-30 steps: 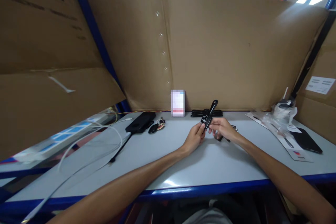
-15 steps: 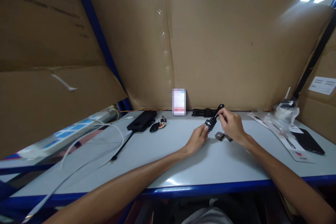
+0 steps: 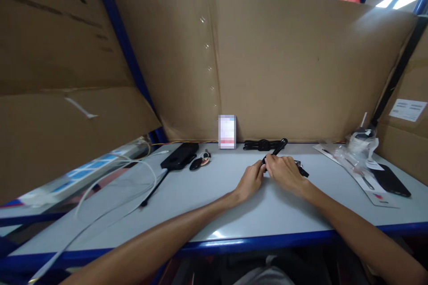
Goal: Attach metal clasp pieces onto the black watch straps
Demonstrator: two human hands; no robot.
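Observation:
My left hand [image 3: 250, 181] and my right hand [image 3: 286, 173] meet above the table, fingers closed around one slim black rod-like tool [image 3: 281, 147]. Its rounded end sticks out up and to the right; my fingers hide the lower part, so its exact kind does not show. Just past my right hand's knuckles is a small black piece with a pale mark [image 3: 302, 169], partly covered by that hand. Whether it touches the hand I cannot tell. A coiled black cable bundle [image 3: 263, 144] lies behind, against the cardboard.
A blurred-out screen [image 3: 227, 132] leans on the cardboard wall [image 3: 301, 62]. Left are a black box-shaped device [image 3: 180, 156], keys [image 3: 200, 161], white cables [image 3: 155, 173] and a power strip [image 3: 83, 173]. Clear plastic packaging [image 3: 354, 164] and a black phone [image 3: 391, 180] lie right.
My right hand has come down and left against my left hand. The black piece with a white mark no longer shows in my left fingers; a similar piece shows right of my right hand.

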